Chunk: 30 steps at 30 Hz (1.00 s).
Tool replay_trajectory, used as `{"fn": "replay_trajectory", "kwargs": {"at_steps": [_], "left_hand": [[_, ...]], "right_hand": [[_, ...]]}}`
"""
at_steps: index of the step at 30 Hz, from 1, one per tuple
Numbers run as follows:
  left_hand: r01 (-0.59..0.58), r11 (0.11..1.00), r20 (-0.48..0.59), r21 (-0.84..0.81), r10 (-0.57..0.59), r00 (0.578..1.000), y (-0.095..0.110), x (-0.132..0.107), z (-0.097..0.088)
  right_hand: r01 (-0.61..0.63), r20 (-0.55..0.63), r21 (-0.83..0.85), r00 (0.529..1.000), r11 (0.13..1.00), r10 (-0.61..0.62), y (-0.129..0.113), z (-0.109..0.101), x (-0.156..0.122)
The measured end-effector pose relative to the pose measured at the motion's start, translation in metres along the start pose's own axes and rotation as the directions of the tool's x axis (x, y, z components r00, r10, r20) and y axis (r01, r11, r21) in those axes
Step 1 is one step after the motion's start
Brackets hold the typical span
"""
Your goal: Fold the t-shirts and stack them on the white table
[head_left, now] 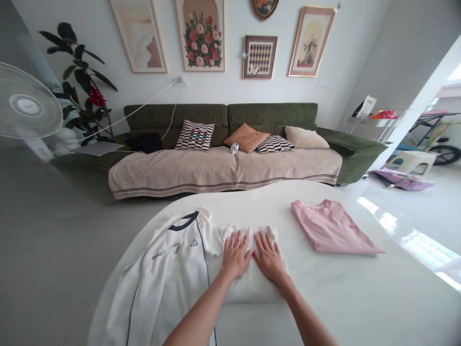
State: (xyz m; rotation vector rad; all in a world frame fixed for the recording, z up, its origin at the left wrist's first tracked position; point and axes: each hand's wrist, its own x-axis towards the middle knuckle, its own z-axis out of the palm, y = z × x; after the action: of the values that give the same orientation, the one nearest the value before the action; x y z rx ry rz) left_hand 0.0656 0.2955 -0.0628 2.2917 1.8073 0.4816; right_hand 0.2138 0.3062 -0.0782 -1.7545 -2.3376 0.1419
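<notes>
The folded white garment (254, 288) lies beneath the slightly spread fingers of the left hand (234, 257) and right hand (268, 258). A pink shirt (333, 230) lies right of the garment.

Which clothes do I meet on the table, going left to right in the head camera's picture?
White fabric shirt with dark round collar, folded rectangular white fabric garment, folded pink fabric shirt.

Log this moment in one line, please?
left hand: flat on white cloth; right hand: flat, same cloth; left: white shirt; right: pink shirt
</notes>
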Motion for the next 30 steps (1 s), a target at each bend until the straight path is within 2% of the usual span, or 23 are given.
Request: {"fn": "replay_trajectory", "kwargs": {"at_steps": [3, 5, 6, 8, 10, 11, 15, 19, 21, 24, 27, 30], "left_hand": [[0.0, 1.0, 0.063, 0.009, 0.0, 0.998, -0.001, 0.001, -0.003], [0.036, 0.999, 0.081, -0.005, -0.036, 0.996, -0.002, 0.001, -0.009], [0.101, 0.995, 0.058, -0.016, -0.1, 0.993, -0.002, 0.001, -0.013], [0.292, 0.955, -0.019, -0.057, -0.293, 0.956, -0.005, 0.001, -0.018], [0.439, 0.892, -0.064, -0.11, -0.447, 0.892, -0.012, 0.004, -0.021], [0.475, 0.87, -0.065, -0.131, -0.486, 0.872, -0.016, 0.006, -0.022], [0.534, 0.82, -0.035, -0.206, -0.551, 0.834, -0.032, 0.024, -0.027], [0.591, 0.739, 0.056, -0.323, -0.608, 0.792, -0.045, 0.038, -0.034], [0.588, 0.704, 0.115, -0.398, -0.598, 0.793, -0.049, 0.041, -0.036], [0.55, 0.641, 0.18, -0.535, -0.55, 0.816, -0.05, 0.043, -0.037], [0.488, 0.533, 0.21, -0.691, -0.498, 0.842, -0.042, 0.047, -0.044], [0.382, 0.411, 0.193, -0.828, -0.431, 0.881, -0.031, 0.05, -0.069]], "right_hand": [[-0.01, 0.075, 0.084, 0.997, 0.996, 0.004, 0.01, -0.003, 0.003], [-0.106, 0.065, 0.2, 0.993, 0.974, 0.095, 0.021, -0.013, 0.004], [-0.178, 0.044, 0.255, 0.984, 0.951, 0.172, 0.027, -0.018, 0.004], [-0.309, 0.008, 0.334, 0.946, 0.89, 0.325, 0.037, -0.028, 0.004], [-0.375, 0.011, 0.374, 0.916, 0.849, 0.4, 0.043, -0.033, 0.005], [-0.395, 0.025, 0.387, 0.908, 0.833, 0.419, 0.044, -0.035, 0.008], [-0.5, 0.122, 0.478, 0.852, 0.722, 0.509, 0.04, -0.034, 0.024], [-0.546, 0.286, 0.598, 0.829, 0.587, 0.48, 0.04, -0.038, 0.038], [-0.539, 0.345, 0.665, 0.836, 0.517, 0.428, 0.043, -0.043, 0.041], [-0.504, 0.363, 0.755, 0.854, 0.419, 0.373, 0.045, -0.054, 0.044], [-0.431, 0.31, 0.838, 0.881, 0.335, 0.358, 0.043, -0.071, 0.044], [-0.297, 0.196, 0.918, 0.917, 0.264, 0.347, 0.041, -0.102, 0.041]]}}
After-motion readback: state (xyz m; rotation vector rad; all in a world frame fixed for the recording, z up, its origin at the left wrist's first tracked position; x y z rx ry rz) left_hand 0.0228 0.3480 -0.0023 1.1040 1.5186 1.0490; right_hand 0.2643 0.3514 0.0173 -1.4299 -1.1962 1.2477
